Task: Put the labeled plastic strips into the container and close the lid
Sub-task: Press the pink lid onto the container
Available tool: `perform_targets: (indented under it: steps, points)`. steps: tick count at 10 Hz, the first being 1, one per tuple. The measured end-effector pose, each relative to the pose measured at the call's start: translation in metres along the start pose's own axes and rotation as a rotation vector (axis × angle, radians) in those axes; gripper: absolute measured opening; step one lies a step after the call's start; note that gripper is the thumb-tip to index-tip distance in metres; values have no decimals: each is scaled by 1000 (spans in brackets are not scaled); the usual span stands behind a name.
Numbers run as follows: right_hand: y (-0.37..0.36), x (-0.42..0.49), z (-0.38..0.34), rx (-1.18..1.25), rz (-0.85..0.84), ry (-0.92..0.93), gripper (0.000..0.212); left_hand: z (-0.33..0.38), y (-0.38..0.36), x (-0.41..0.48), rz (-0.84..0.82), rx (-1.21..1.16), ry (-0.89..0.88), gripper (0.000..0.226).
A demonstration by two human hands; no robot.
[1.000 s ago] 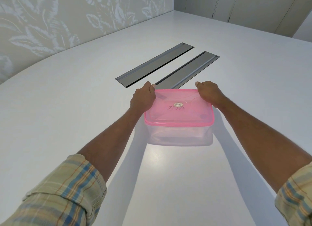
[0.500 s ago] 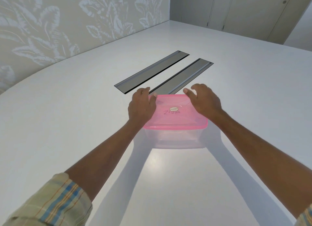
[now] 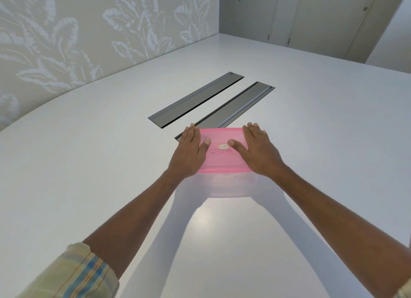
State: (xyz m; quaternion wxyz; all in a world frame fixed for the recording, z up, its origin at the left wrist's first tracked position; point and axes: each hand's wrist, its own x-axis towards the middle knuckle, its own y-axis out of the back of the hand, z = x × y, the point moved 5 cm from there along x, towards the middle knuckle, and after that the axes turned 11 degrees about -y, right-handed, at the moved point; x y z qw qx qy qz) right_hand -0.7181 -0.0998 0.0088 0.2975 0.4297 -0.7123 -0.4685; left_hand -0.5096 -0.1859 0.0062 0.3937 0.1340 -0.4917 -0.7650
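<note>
A clear plastic container (image 3: 224, 186) with a pink lid (image 3: 222, 157) stands on the white table (image 3: 89, 175) in front of me. The lid lies on top of the container and carries a small oval sticker and handwritten letters. My left hand (image 3: 189, 151) lies flat on the lid's left side, fingers stretched out. My right hand (image 3: 258, 151) lies flat on its right side, thumb reaching toward the sticker. No labeled strips show through the container's front wall from here.
Two long grey metal cable hatches (image 3: 195, 100) (image 3: 235, 106) are set into the table just beyond the container. A leaf-patterned wall (image 3: 89, 35) runs along the left, and cupboard doors (image 3: 311, 17) stand at the back.
Both hands have moved from gripping the lid's far corners to lying flat on top of it. The camera has tilted up, so the container sits farther from me in view.
</note>
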Motion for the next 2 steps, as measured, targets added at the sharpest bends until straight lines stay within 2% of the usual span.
perform_targets:
  steps: [2]
  points:
    - [8,-2,-7,-52,-1,11,107,8,9,-5,35,-54,41,71]
